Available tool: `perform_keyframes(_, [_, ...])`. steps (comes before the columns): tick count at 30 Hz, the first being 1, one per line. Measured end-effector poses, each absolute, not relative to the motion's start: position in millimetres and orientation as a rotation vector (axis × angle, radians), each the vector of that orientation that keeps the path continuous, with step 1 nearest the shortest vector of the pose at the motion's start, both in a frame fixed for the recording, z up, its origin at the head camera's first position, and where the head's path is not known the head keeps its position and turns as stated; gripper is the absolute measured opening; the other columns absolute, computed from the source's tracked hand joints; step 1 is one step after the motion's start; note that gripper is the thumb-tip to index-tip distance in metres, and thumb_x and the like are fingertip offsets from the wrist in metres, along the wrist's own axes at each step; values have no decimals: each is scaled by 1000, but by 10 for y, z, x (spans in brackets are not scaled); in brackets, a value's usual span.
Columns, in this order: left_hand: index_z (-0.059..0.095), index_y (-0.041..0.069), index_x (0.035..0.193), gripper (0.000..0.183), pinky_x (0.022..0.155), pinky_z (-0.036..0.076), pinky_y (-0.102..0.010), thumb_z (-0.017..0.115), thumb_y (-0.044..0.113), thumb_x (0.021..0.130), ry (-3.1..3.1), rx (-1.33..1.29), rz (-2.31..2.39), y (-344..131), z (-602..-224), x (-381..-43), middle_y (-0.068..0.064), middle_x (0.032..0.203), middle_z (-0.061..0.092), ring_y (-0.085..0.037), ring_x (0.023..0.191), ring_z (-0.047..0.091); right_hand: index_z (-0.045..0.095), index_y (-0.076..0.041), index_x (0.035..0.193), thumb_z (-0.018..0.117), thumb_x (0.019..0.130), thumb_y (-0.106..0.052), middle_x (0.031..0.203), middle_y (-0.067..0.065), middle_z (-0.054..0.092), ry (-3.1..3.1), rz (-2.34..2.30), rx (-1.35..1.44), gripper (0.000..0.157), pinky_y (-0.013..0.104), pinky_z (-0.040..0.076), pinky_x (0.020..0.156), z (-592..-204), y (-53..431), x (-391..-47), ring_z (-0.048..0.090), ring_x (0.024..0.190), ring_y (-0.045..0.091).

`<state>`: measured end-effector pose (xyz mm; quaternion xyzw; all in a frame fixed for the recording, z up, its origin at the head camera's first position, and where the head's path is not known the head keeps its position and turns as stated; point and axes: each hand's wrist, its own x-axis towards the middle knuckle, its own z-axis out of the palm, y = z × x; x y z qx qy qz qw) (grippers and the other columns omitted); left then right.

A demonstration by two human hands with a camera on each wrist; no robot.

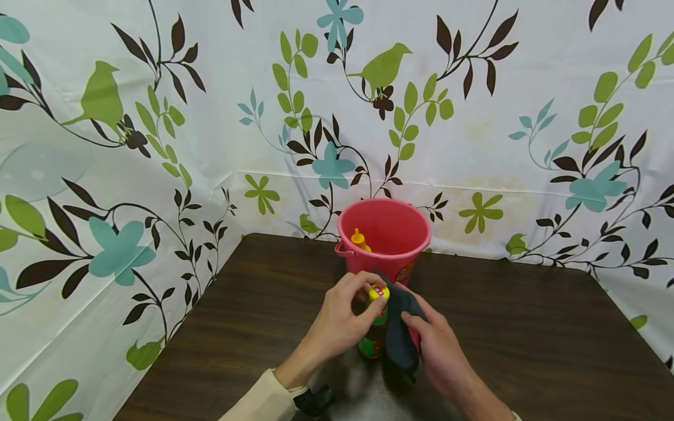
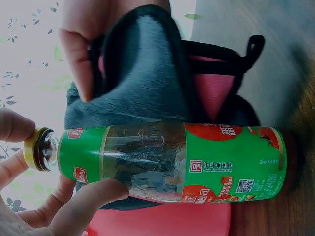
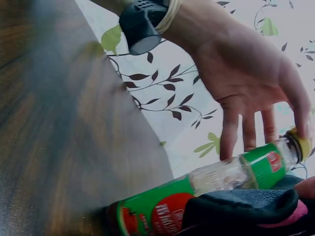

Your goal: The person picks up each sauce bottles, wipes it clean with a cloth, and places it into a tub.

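Note:
A glass bottle [image 1: 371, 346] with a green and red label and a yellow cap [image 2: 35, 149] stands upright on the table. My left hand [image 1: 341, 316] pinches the cap between thumb and fingers. Dark grey fuzzy cloth [image 1: 401, 333], with black edging and a pink back, lies along the bottle's right side in the head view. It is gripped by my right hand [image 1: 441, 345], thumb on the grey face. Part of the bottle is covered by the cloth in the right wrist view. The left wrist view shows some dark residue inside the glass.
Just behind the hands is a pink bucket [image 1: 382, 263] with a yellow nozzle-topped bottle [image 1: 360, 240] inside. The dark wooden table [image 1: 526, 333] extends to both sides. A white curtain [image 1: 210, 146] printed with leaves and birds hangs behind and on the left.

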<state>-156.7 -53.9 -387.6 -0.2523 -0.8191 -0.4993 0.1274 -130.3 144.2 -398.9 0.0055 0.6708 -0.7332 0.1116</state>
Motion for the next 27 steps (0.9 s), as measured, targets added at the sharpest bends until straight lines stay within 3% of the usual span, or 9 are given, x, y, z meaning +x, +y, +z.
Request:
perform_keyframes(8, [70,25,118,21,84,59,-33,74,22,97,-2382,-721,-1460,-544,-3882,-1556,5,99,63,-12,92,64,39,-30,163,45,112,-22,169,2,37,1867,-2278,27,52,30,59,100,-3823,1476,-1272,55,140,21])
perform_keyframes(15, [72,22,117,20,85,59,-30,74,21,97,-2374,-726,-1461,-533,-3884,-1559,5,100,65,-11,93,64,37,-30,165,44,114,-25,170,-5,34,1920,-2366,-73,51,26,57,105,-3689,1523,-1245,47,148,13])
perform_keyframes(27, [74,21,115,18,87,60,-32,74,24,97,-2360,-730,-1490,-535,-3878,-1555,3,104,68,-14,95,64,37,-32,165,42,115,-26,168,-5,35,1962,-2373,-97,50,26,58,103,-3654,1558,-1197,54,140,3])
